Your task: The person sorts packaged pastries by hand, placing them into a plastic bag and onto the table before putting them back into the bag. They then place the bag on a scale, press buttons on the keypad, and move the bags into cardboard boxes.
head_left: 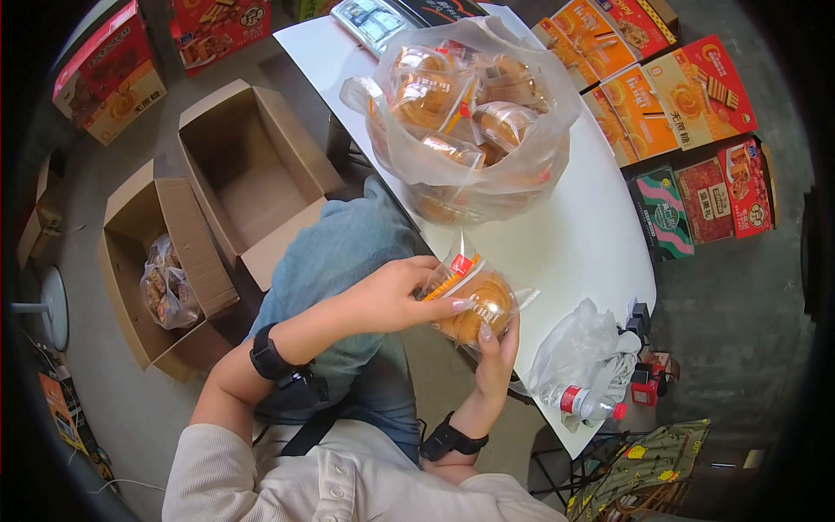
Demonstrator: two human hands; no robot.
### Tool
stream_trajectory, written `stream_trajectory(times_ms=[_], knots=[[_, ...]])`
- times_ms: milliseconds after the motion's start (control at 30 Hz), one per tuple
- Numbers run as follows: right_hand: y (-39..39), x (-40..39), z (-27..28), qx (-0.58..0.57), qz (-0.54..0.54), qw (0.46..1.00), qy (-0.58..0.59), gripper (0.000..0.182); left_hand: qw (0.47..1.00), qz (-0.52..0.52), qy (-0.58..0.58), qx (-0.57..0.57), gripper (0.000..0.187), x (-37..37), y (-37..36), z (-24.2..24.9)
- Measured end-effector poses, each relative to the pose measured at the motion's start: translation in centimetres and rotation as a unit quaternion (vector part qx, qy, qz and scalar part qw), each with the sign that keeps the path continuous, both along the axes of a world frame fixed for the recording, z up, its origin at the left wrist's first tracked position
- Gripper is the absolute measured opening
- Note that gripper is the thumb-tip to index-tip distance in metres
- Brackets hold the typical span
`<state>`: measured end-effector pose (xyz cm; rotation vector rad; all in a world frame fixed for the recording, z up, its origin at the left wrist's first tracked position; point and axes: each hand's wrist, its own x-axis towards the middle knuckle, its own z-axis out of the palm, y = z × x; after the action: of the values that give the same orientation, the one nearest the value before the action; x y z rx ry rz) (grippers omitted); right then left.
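Observation:
A clear-wrapped round golden pastry (489, 300) with a red and orange label is held over my lap, beside the table's near edge. My left hand (404, 294) grips the wrapper from the left, thumb lying across its front. From below, my right hand (497, 352) closes on the pastry's lower right side, thumb on the front. Beyond them, a large translucent plastic bag (487, 187) stands open on the white table, filled with several similar wrapped pastries (422, 100).
On the white table (574, 252) lie a crumpled plastic bag (574, 348) and a water bottle (591, 404). Open cardboard boxes (252, 170) stand on the floor at left, one holding a bagged item (168, 283). Printed cartons (704, 91) line the far right. A patterned folding chair (644, 470) is at lower right.

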<state>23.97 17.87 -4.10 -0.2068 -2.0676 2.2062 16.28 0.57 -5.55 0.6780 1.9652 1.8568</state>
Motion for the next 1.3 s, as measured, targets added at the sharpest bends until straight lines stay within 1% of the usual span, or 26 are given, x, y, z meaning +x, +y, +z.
stream_trajectory(times_ms=[200,267,367,467,600,667,767,867,1000,1067,1167,1200,1267,1300], knots=[[-0.1,-0.1,-0.1,0.018,0.013,1.0,0.007,0.07,1.0,0.009,0.011,-0.001,0.05,0.1,-0.3,-0.4],[-0.2,-0.2,0.1,0.007,0.013,1.0,0.003,0.07,0.999,-0.032,-0.006,-0.034,0.046,-0.1,-0.7,0.2],[-0.4,-0.2,0.1,0.001,0.011,1.0,-0.002,0.071,1.0,0.002,0.019,-0.003,0.048,0.0,-0.6,0.0],[-0.5,-0.1,0.0,0.0,0.012,1.0,-0.006,0.072,1.0,-0.009,0.025,0.011,0.047,0.0,-0.9,0.1],[-0.7,0.0,0.3,-0.004,0.008,1.0,-0.009,0.073,0.999,-0.009,0.031,0.014,0.046,-0.1,-0.8,0.0],[-0.6,0.1,0.1,-0.016,0.012,1.0,-0.001,0.074,0.999,-0.01,0.048,-0.001,0.045,-0.1,-0.9,0.1],[-0.7,0.1,0.0,-0.015,0.024,1.0,0.001,0.075,0.999,-0.016,0.033,-0.025,0.045,0.1,-1.4,0.6],[-0.7,0.1,0.0,-0.01,0.028,1.0,-0.006,0.076,0.999,0.0,0.038,-0.005,0.045,0.2,-1.3,0.4],[-0.4,0.0,-0.4,-0.001,0.033,0.999,0.012,0.075,0.999,0.005,0.036,-0.003,0.047,0.2,-1.2,0.3],[-0.4,0.0,-0.5,-0.018,0.034,0.999,-0.006,0.074,0.999,-0.009,0.029,-0.037,0.05,0.1,-1.2,0.2],[-0.5,-0.1,-0.6,-0.038,0.023,0.999,-0.025,0.073,0.998,-0.023,0.024,-0.044,0.052,0.0,-1.3,0.3],[-0.3,-0.1,-0.7,-0.036,0.028,0.999,-0.022,0.073,0.999,-0.019,0.027,-0.043,0.052,0.0,-1.4,0.5],[0.0,-0.3,-0.8,0.006,0.034,0.999,-0.006,0.074,0.996,-0.045,0.031,-0.07,0.052,0.1,-1.5,0.9],[0.1,-0.4,-0.6,0.007,0.041,0.999,-0.001,0.074,0.996,-0.037,0.035,-0.07,0.052,0.2,-1.5,0.9]])
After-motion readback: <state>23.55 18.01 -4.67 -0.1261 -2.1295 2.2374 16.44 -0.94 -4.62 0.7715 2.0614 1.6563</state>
